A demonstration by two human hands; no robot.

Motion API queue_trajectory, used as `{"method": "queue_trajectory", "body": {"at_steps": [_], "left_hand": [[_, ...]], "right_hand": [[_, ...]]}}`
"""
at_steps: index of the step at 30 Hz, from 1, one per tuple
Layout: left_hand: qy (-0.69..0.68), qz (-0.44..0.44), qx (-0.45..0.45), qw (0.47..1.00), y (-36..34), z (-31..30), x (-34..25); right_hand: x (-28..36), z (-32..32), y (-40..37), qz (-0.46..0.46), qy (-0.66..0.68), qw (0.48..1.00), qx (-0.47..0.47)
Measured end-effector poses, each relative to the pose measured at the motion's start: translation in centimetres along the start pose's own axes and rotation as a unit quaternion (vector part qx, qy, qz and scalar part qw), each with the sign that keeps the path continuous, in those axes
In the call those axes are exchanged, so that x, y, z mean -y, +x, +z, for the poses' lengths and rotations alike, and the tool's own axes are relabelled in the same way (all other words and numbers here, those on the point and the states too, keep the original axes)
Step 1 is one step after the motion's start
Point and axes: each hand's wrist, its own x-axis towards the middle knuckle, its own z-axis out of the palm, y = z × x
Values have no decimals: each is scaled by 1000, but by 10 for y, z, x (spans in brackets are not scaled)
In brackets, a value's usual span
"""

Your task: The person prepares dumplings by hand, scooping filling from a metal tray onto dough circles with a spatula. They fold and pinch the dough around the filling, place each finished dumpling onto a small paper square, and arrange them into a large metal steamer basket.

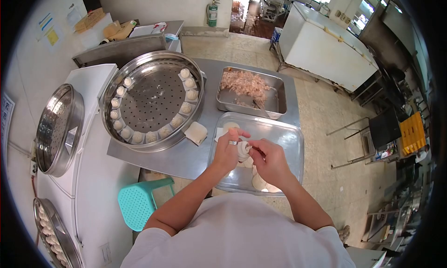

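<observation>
Above the metal tray [295,149], my left hand [226,151] is wrapped round a pleated dough bun [243,150]. The fingers of my right hand [271,160] pinch the gathered top of the same bun. Flat dough rounds [259,182] lie in the tray under my hands, partly hidden by them. Left of the tray is a stack of white paper squares [196,133]. A round perforated steamer [156,93] holds several pleated buns on paper squares along its rim. Behind the tray, a deep steel pan [275,112] holds minced filling [244,85].
A turquoise stool [137,206] stands below the steel table [158,163]. At the left are another steamer [58,130] and a tray of buns [52,235]. A white chest freezer [326,47] stands at the back right, with a black chair [389,134] nearer the right edge.
</observation>
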Motion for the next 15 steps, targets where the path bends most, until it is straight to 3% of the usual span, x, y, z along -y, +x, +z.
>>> {"method": "queue_trajectory", "body": {"at_steps": [5, 8, 11, 14, 15], "left_hand": [[71, 2, 22, 997, 6, -6, -3], [62, -91, 26, 994, 5, -7, -18], [108, -87, 35, 990, 8, -4, -23], [135, 45, 46, 989, 13, -5, -25], [130, 53, 41, 989, 13, -5, -26]], "right_hand": [[-9, -3, 0, -80, -112, 990, 0], [1, -7, 3, -130, -151, 979, -32], [18, -10, 12, -113, -104, 988, -27], [11, -14, 19, -125, -114, 986, 16], [9, -14, 19, -124, -125, 984, 20]]}}
